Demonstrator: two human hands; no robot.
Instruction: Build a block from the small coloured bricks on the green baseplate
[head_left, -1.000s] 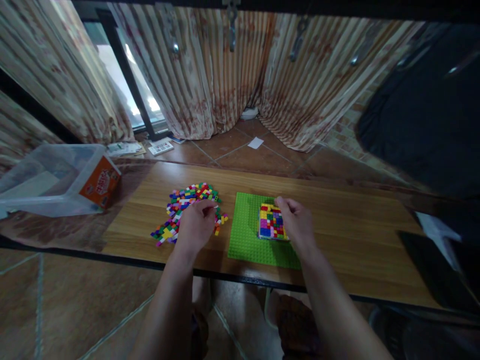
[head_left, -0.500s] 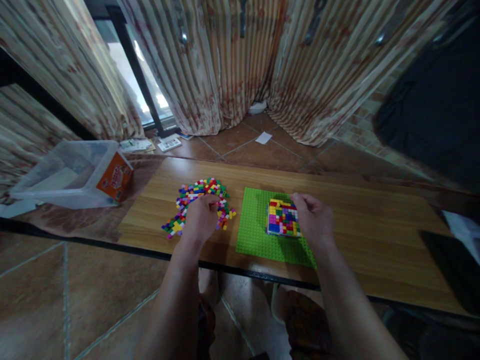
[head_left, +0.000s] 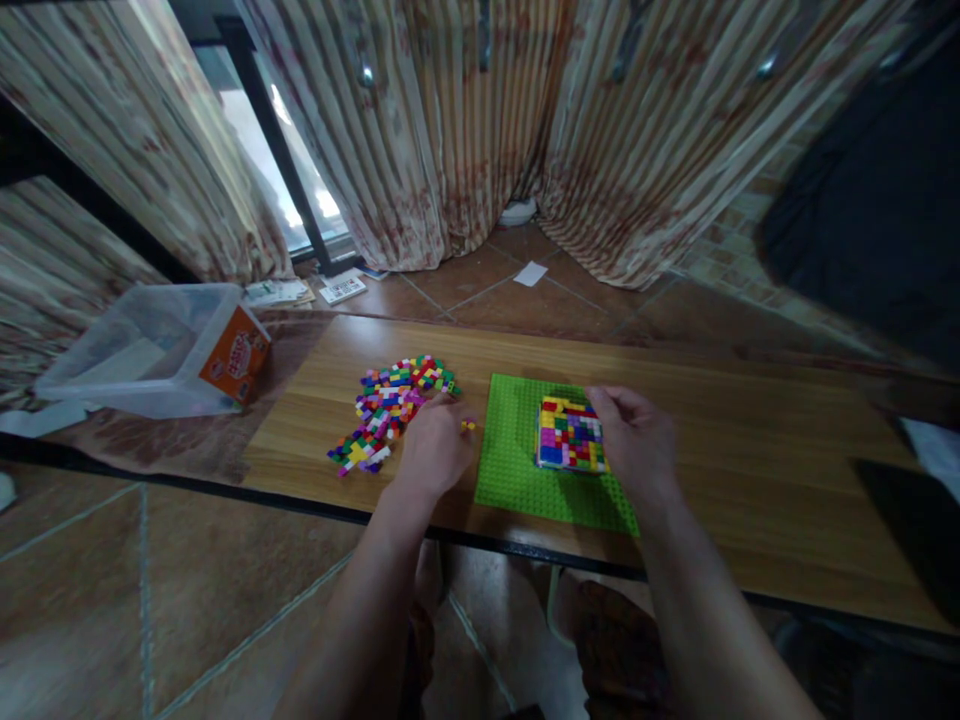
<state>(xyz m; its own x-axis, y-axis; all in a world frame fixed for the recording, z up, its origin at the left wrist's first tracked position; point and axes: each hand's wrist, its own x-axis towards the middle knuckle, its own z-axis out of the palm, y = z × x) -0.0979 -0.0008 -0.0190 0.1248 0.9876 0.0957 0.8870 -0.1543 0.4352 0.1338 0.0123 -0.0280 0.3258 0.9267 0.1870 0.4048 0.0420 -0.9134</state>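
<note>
A green studded baseplate [head_left: 510, 478] lies on the wooden table, and a low block built of many coloured toy bricks [head_left: 571, 437] stands on it. My right hand [head_left: 636, 432] is at the right side of this block, thumb and fingers pinched together near its far right corner; whether a brick is between them is hidden. On the left is a heap of loose coloured bricks [head_left: 384, 405]. My left hand [head_left: 437, 445] is over the right edge of the heap, its fingers bent down and mostly hidden behind the back of the hand.
A clear plastic box [head_left: 142, 385] with an orange label stands left of the wooden table [head_left: 750, 450]. At the right end lies a dark flat object [head_left: 904, 535] by some white paper. Patterned curtains [head_left: 450, 130] hang beyond the table.
My left hand has moved right across the heap toward the baseplate, uncovering bricks at the heap's middle. My right hand stays by the brick block. The view has shifted slightly.
</note>
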